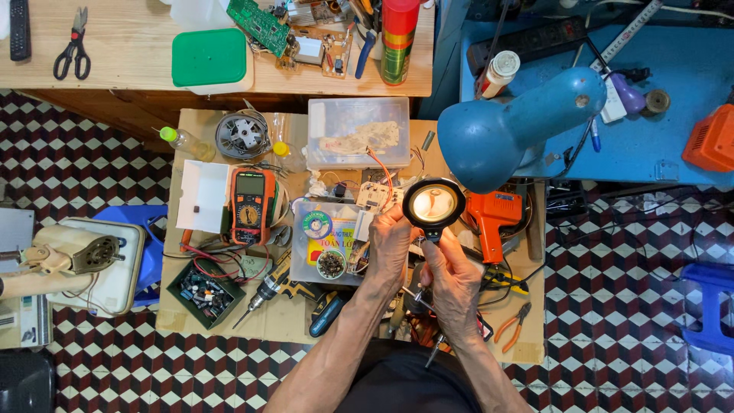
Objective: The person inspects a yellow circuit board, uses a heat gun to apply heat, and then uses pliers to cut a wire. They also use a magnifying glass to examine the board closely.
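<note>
fingers: those of the left hand [390, 243] curl around the lower left rim of a round black speaker [433, 204], grasping it; those of the right hand [453, 281] pinch something small just beneath the speaker, too small to make out.
speaker: centre of the frame, held up above the worktop [191, 122], its pale cone facing the camera, lit by the lamp.
key relation: the speaker lies up and slightly right of the left fingers, touching them; the right hand sits directly below it, near but not on the rim. the left hand is the nearer one. the speaker is round, so it shows no long axis; a stub at its lower edge points down toward the right hand.
close around: a clear plastic box [329, 243] with a solder reel just left of the left hand; an orange glue gun [493, 218] just right of the speaker; a blue desk lamp [508, 126] above and right, its shade nearly over the speaker.
further out: an orange multimeter [251, 205] left of centre, a small drill [271, 291] at lower left, orange pliers [514, 327] at lower right.
edges: scissors [73, 46] at upper left, a green-lidded box [209, 57] on the wooden shelf, checked tile floor [76, 153] at both sides.
</note>
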